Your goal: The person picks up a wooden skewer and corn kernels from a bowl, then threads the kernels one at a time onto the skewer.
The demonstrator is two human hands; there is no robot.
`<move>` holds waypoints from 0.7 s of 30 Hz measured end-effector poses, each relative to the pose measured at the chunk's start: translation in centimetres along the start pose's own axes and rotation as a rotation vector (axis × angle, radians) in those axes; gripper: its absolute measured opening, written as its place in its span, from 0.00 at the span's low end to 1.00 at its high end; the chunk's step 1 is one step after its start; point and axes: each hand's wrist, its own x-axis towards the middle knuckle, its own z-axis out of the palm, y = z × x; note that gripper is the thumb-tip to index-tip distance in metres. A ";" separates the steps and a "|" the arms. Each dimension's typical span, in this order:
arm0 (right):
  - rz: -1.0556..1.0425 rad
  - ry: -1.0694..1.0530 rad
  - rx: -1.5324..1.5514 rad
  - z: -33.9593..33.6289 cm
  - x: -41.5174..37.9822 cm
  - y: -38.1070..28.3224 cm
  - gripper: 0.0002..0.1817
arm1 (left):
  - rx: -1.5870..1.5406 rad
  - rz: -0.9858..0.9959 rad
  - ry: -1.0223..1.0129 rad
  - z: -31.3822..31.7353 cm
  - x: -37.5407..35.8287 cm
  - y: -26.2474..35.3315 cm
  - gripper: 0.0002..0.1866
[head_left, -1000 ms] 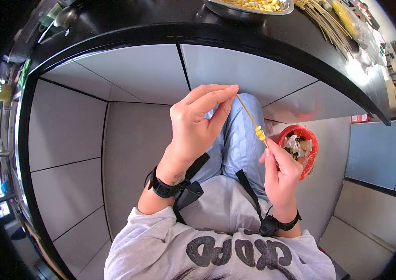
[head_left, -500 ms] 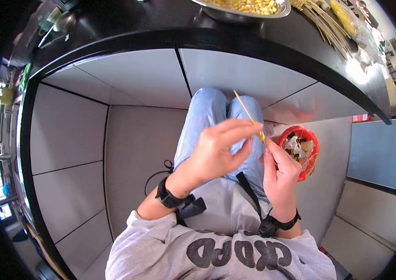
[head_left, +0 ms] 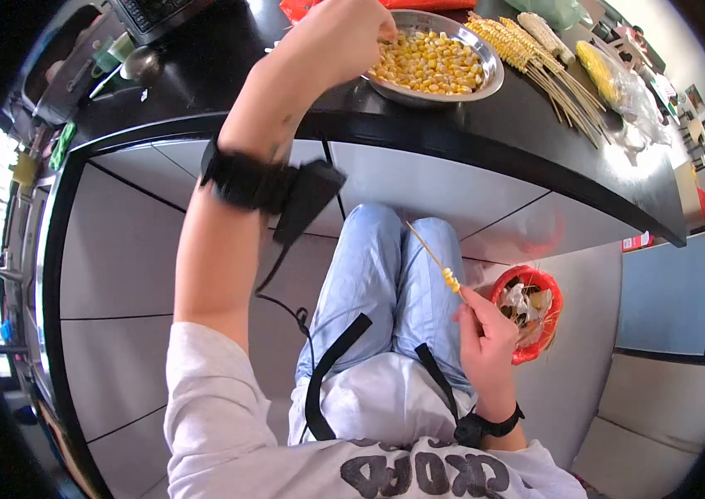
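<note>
My left hand [head_left: 340, 41] reaches to the left rim of a metal bowl [head_left: 492, 76], its fingers bent down at the edge of the yellow corn kernels [head_left: 431, 65]. What those fingers hold, if anything, is hidden. Above my right thigh, my right hand [head_left: 487, 337] pinches the lower end of a thin wooden skewer [head_left: 425, 244]. A few corn kernels [head_left: 451, 279] are threaded on it just beyond my fingertips, and its bare tip points up and away to the left.
Right of the bowl lie skewers threaded with kernels [head_left: 506, 46] and a corn cob in plastic [head_left: 598, 66]. A ladle [head_left: 140, 65] rests on the black counter [head_left: 203, 83]. On the floor at right stands a red bin [head_left: 555, 309] with waste.
My left hand has left the skewer and moved up to the bowl. My right hand still holds the skewer, slightly lower in view. More of the counter shows now.
</note>
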 end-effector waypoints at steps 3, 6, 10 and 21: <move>-0.065 0.006 -0.039 -0.3 0.2 0.1 0.13 | 0.221 -0.084 -0.374 2.2 2.4 -1.7 0.13; -0.054 0.031 -0.034 -0.6 0.0 0.8 0.14 | 0.550 0.076 -0.477 1.3 3.4 -0.3 0.05; -0.043 0.067 -0.083 -1.0 -0.2 1.3 0.13 | 0.521 0.089 -0.512 1.8 3.4 -0.7 0.05; -0.052 0.113 -0.045 -1.1 -0.2 1.4 0.11 | 0.173 0.166 -0.262 3.1 1.9 -5.3 0.13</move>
